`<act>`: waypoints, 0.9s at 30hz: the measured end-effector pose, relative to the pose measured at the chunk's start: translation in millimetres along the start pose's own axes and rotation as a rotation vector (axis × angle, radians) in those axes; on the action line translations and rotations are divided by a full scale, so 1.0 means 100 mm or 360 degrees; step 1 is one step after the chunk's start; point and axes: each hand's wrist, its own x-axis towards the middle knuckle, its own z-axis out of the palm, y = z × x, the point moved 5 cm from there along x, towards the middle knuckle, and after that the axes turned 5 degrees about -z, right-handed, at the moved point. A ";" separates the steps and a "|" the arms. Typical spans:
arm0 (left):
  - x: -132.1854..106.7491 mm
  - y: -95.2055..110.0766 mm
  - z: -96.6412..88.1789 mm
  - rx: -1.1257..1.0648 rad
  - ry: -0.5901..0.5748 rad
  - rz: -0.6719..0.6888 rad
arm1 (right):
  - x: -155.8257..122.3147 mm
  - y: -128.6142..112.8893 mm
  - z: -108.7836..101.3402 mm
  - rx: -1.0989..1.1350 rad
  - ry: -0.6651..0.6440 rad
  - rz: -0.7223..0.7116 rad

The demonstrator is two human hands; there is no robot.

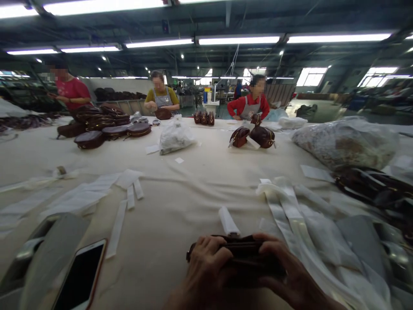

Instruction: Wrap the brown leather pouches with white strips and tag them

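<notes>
Both my hands grip a small dark brown leather bag (241, 254) at the near edge of the cloth-covered table (193, 181). My left hand (206, 269) wraps its left end, fingers curled over the top. My right hand (284, 275) clasps the right end, thumb across the top. A white rolled paper strip (228, 221) lies just beyond the bag.
A phone (80, 277) and a grey object (48, 254) lie at the near left. White strips (125, 193) and clear bands (290, 215) litter the table. Dark bags (374, 187) lie right, plastic sacks (345, 140) (175, 137) behind. Three people work across the table among brown bags (109, 125) (254, 135).
</notes>
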 end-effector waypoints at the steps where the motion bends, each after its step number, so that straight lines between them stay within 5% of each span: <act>1: -0.02 0.00 0.00 0.0016 0.0072 0.0013 | 0.00 0.01 0.01 -0.0031 0.0023 0.0020; 7: -0.05 0.05 0.06 0.0155 0.0255 0.0078 | 0.10 0.10 0.10 -0.0089 0.0050 0.0029; 13: 0.04 0.06 0.01 0.0238 0.0047 -0.0174 | 0.19 0.04 0.06 0.0044 0.0003 0.0152; 18: -0.12 0.33 -0.11 0.0333 0.0142 -0.0230 | 0.26 -0.14 -0.07 -0.0121 -0.0077 -0.0245; 21: -0.30 0.39 -0.01 0.0396 0.0074 -0.0413 | 0.19 -0.18 -0.05 -0.0383 0.0166 -0.0397; 24: -0.41 0.31 0.07 0.0174 -0.0015 -0.0671 | -0.06 -0.17 0.10 -0.0441 0.0591 -0.0145; 27: -0.44 0.25 0.10 -0.0196 -0.0150 -0.0808 | -0.35 -0.24 0.42 -0.0169 0.0485 0.0037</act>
